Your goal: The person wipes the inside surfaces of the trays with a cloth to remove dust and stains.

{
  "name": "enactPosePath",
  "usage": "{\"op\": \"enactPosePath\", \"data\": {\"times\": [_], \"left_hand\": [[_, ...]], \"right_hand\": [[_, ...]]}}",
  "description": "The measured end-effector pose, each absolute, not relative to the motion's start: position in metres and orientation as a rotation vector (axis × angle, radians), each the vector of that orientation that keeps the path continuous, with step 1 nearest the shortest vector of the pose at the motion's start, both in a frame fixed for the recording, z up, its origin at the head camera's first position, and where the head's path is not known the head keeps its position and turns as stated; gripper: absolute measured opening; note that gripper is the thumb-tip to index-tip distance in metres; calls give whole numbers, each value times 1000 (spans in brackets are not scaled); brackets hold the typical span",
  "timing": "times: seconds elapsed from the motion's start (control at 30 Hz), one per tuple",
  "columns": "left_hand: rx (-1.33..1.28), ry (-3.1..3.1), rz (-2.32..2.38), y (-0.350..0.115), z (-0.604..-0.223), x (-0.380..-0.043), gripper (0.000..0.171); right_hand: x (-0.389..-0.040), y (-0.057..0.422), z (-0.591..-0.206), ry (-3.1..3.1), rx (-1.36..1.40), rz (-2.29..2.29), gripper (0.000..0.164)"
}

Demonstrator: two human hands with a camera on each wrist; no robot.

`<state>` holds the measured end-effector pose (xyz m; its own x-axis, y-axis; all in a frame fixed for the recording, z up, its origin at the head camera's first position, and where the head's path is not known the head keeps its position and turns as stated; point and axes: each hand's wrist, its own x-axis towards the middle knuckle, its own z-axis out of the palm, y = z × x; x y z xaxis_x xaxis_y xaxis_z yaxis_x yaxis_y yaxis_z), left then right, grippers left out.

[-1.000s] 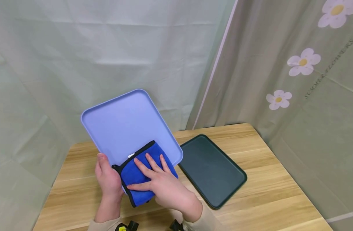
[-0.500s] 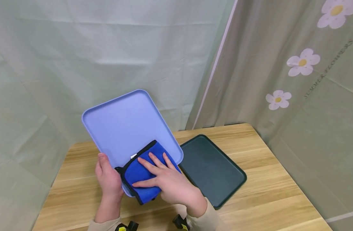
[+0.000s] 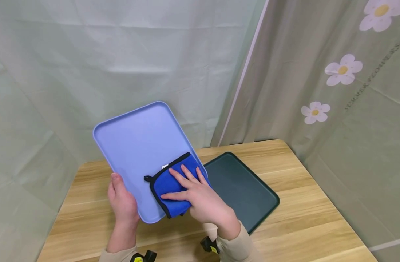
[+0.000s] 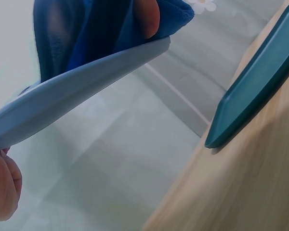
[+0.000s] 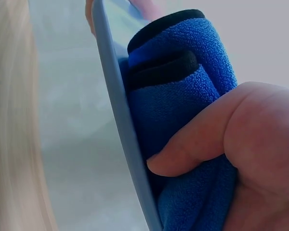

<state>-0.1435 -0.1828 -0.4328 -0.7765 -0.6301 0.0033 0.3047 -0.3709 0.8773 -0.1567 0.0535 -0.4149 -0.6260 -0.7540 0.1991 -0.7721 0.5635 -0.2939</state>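
Observation:
A periwinkle-blue rectangular tray (image 3: 134,142) is held tilted above the table. My left hand (image 3: 122,200) grips its lower left edge, thumb along the rim; in the left wrist view, curled fingers (image 4: 4,187) show below the tray. Against the lower right part of the tray's inner face lies a folded royal-blue cloth (image 3: 168,183) with black trim, a hanging loop and a white label. My right hand (image 3: 208,203) presses the cloth with straight, spread fingers. In the right wrist view its thumb (image 5: 188,144) lies across the folded layers, tip near the tray's edge.
A dark green tray (image 3: 242,189) lies on the wood-grain table (image 3: 304,218), to the right of and partly behind the raised tray. Pale curtains (image 3: 147,54) hang behind the table, and a flower-print curtain (image 3: 360,145) hangs along its right side.
My right hand and the blue cloth have slid up and to the right across the tray, baring its lower corner. My left hand and the tray have barely moved.

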Motion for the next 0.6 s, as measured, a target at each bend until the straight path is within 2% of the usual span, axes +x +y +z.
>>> {"op": "enactPosePath", "data": {"times": [0.6], "left_hand": [[475, -1305, -2155, -184, -433, -143, 46]], "right_hand": [[-157, 49, -414, -2727, 1274, 520, 101]]}}
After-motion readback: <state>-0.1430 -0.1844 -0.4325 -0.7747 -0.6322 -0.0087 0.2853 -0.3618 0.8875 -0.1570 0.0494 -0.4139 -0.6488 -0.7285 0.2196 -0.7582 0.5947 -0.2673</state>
